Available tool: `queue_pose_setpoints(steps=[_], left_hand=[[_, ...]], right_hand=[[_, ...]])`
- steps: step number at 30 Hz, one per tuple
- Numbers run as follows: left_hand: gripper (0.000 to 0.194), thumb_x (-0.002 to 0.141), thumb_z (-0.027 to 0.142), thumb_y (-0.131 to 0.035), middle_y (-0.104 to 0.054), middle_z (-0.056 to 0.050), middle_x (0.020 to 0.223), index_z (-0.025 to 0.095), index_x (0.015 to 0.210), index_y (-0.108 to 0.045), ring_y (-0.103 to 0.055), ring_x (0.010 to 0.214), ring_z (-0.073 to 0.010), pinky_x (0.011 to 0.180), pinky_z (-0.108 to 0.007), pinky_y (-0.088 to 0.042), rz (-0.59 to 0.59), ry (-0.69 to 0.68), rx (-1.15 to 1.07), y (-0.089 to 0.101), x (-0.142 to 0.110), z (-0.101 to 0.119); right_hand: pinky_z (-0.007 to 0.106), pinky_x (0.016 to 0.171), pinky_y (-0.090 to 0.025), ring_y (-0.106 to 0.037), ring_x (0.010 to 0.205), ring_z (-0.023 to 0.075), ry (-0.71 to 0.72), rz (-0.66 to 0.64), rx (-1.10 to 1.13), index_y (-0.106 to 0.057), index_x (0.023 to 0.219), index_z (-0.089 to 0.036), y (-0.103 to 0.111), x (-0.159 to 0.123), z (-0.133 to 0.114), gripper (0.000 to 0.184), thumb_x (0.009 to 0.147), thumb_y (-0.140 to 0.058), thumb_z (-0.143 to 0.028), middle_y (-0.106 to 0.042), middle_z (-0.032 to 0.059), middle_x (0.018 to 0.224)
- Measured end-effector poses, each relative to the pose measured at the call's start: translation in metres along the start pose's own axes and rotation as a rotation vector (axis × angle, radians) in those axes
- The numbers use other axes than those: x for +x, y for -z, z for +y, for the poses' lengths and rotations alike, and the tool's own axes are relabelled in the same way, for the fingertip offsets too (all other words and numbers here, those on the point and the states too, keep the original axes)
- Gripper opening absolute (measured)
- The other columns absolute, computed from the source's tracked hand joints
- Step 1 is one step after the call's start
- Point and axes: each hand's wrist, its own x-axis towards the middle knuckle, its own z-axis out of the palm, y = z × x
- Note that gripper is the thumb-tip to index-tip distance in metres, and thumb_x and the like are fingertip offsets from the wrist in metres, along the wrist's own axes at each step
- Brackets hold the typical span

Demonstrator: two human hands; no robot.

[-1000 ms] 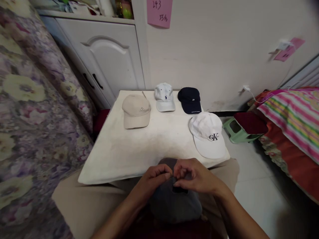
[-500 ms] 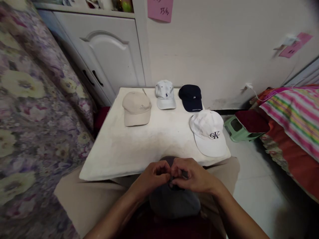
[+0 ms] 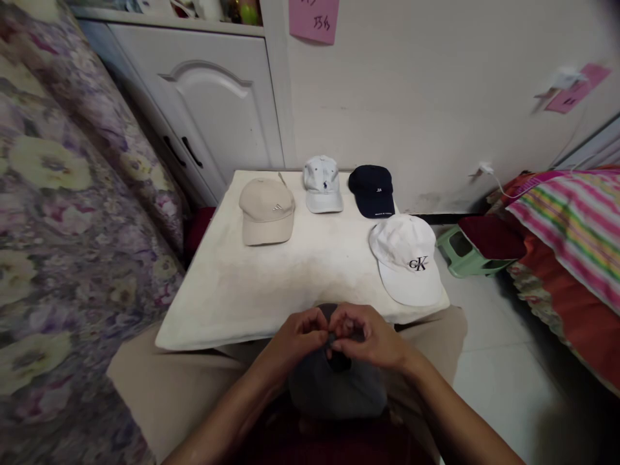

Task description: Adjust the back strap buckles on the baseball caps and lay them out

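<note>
A dark grey cap (image 3: 336, 391) rests in my lap at the table's front edge, its opening at the back facing up between my hands. My left hand (image 3: 306, 332) pinches the cap's strap from the left, thumb against forefinger. From the right, my right hand (image 3: 365, 332) pinches the same strap, its fingertips meeting the left ones. The strap's fastening is too small and dark to make out. On the table stand a beige cap (image 3: 266, 212), a pale blue cap (image 3: 323, 185), a navy cap (image 3: 372, 190) and a white cap (image 3: 407, 260).
The caps stand on a table with a cream cover (image 3: 217, 303). A white cabinet (image 3: 203, 97) and a wall are behind it. A floral curtain (image 3: 72, 258) hangs at left. A green stool (image 3: 477, 245) and a bed with a striped cover (image 3: 576, 226) are at right.
My fingertips have shifted slightly on the strap, and my right fingers have lifted a little. More of the cap's dark back opening shows below them. The other caps stay put.
</note>
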Motion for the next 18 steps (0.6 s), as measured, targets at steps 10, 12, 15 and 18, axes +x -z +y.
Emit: queue_pose_setpoints(steps=[10,12,15,18], left_hand=[[0.014,0.074,0.028,-0.066,-0.063,-0.001,0.066,0.017,0.07,-0.059,-0.056,0.067,-0.0173,0.063,-0.029,-0.04,0.035,-0.064,0.238,-0.005,0.001,0.002],[0.014,0.074,0.028,-0.067,-0.065,-0.001,0.066,0.017,0.07,-0.059,-0.058,0.066,-0.0177,0.064,-0.029,-0.041,-0.001,-0.048,0.163,-0.006,0.001,0.003],[0.015,0.072,0.027,-0.068,-0.067,-0.003,0.062,0.017,0.069,-0.058,-0.061,0.062,-0.0178,0.064,-0.029,-0.044,-0.074,-0.014,-0.044,-0.007,0.002,0.002],[0.016,0.071,0.027,-0.068,-0.066,-0.003,0.06,0.017,0.068,-0.056,-0.062,0.06,-0.0175,0.062,-0.028,-0.044,-0.114,0.002,-0.237,-0.007,0.003,-0.002]], right_hand=[[0.022,0.056,-0.036,-0.048,0.062,0.0097,0.05,-0.053,-0.196,-0.056,0.074,-0.018,0.009,0.002,-0.013,0.014,0.076,-0.066,-0.008,-0.054,-0.0049,0.069],[0.022,0.058,-0.039,-0.053,0.063,0.0106,0.014,-0.09,-0.059,-0.056,0.075,-0.018,0.009,0.003,-0.008,0.014,0.078,-0.069,-0.013,-0.057,-0.0039,0.069],[0.023,0.059,-0.045,-0.062,0.065,0.0134,-0.058,-0.175,0.295,-0.054,0.079,-0.017,0.006,0.005,0.008,0.022,0.079,-0.075,-0.024,-0.063,-0.0012,0.07],[0.023,0.057,-0.05,-0.067,0.065,0.0146,-0.098,-0.151,0.628,-0.051,0.08,-0.018,0.0,0.007,0.026,0.035,0.074,-0.082,-0.032,-0.063,-0.0015,0.072]])
